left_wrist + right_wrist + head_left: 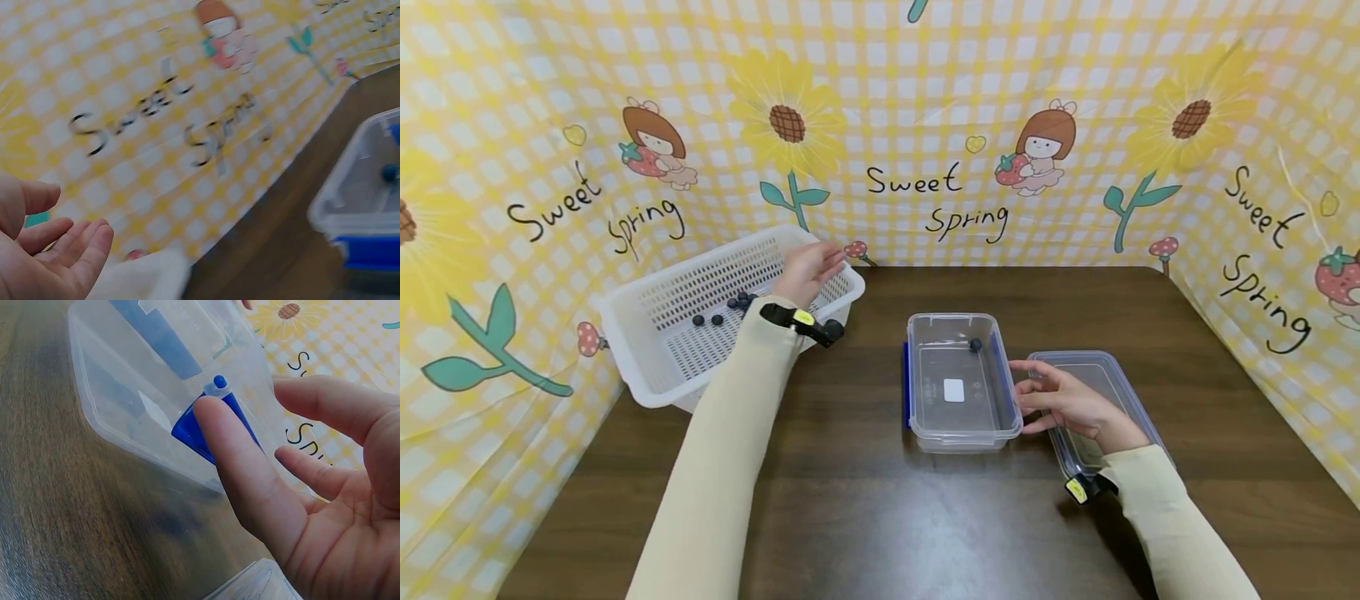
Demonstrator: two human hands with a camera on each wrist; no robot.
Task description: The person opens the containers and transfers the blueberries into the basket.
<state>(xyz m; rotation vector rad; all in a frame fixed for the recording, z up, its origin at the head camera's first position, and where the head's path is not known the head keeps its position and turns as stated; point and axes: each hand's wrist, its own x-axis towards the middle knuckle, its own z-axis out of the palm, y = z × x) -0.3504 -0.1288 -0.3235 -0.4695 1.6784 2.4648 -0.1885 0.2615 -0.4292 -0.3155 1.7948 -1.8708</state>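
head / left hand: left hand [807,271] is held over the far right corner of the white basket [647,367], fingers loosely extended, nothing seen held between them.
head / blueberries: a small cluster of blueberries [737,303] lies on the basket floor just beside that hand; one blueberry [975,344] sits at the far end of the clear container [961,433].
head / right hand: right hand [1063,402] is spread, fingertips at the container's right rim, palm over the lid [1120,392] that lies just beside the container on the table [865,517].
left wrist / hand state: fingers [75,244] are relaxed and lightly curved, palm bare, no berry pinched. The container's corner [350,212] shows at the right with the lone berry inside; the frame is blurred.
right wrist / hand state: fingers [234,462] are open and straight, near the container wall [125,419]; actual contact cannot be told. The blue latch [194,428] is seen through the plastic.
judgement / pick: a single berry should be pinched lightly, thumb against fingertip, so nothing is crushed.
judgement / bracing: the container is best steadied at its rim, its opening kept uncovered.
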